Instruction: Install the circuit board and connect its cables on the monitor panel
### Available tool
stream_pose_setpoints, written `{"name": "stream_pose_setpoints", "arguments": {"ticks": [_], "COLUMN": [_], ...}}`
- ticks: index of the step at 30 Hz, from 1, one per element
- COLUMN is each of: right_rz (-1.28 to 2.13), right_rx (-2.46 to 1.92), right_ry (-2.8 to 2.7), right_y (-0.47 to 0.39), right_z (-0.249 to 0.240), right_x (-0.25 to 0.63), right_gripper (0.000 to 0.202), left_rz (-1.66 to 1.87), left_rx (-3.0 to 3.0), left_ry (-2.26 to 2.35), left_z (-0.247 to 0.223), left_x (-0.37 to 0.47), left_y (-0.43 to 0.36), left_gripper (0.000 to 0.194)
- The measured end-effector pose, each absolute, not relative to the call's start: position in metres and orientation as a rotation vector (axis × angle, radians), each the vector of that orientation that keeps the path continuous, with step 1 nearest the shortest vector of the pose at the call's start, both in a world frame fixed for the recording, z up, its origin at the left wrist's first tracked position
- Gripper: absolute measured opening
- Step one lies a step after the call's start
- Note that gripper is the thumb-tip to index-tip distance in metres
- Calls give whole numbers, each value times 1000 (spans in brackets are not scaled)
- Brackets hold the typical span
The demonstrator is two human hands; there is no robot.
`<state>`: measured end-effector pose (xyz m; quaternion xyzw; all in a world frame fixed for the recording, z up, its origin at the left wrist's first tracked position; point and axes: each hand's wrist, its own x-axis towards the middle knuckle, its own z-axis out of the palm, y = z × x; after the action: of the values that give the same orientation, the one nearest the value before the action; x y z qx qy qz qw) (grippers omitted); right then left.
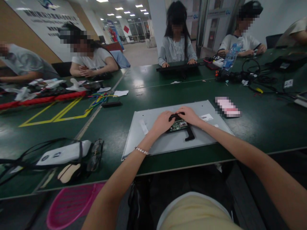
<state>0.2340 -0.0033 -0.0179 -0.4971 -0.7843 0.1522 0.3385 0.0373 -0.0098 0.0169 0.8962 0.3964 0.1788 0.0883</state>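
A flat grey panel (158, 143) lies on the table in front of me. On its middle sits a green circuit board (177, 126) in a dark frame, with a black hook-shaped arm (190, 134) sticking out toward me. My left hand (165, 120) has its fingers curled on the left end of a black plastic strip (176, 115) along the board's far edge. At that strip's right end, my right hand (189, 115) grips with bent fingers. Whether the strip is fastened to the board cannot be made out. White labels are stuck on the panel.
Right of the panel lies a pink phone (227, 107). To the left are a white device (64, 153) with black straps, a mouse (72, 172) and glasses (96, 155). A pink basket (72, 204) stands below the table edge. Co-workers sit opposite; one handles a black panel (178, 67).
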Motion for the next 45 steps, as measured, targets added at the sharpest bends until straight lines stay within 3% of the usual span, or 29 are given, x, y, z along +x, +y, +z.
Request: {"name": "stream_pose_setpoints", "arguments": {"ticks": [9,18,28,36,45], "right_rz": [333,63,99,-1,-69], "right_rx": [-1302,-1517,-1510,-1511,-1525], "right_ry": [-1969,-2045,-2272,-2358,-2369], "right_y": [-5,-4,-4,-7,-9], "right_z": [-18,-9,-1,2,1], "right_x": [234,269,285,287,285], "right_gripper": [31,32,28,27,26], "left_rz": [542,530,577,547,74], "left_rx": [2679,2645,2614,2516,2488], "left_ry": [1168,1144,1137,1101,897], "left_z": [15,19,12,20,36], "left_x": [38,38,34,21,-3], "left_y": [-10,-11,-9,-3,-2], "left_gripper": [28,28,35,61,104]}}
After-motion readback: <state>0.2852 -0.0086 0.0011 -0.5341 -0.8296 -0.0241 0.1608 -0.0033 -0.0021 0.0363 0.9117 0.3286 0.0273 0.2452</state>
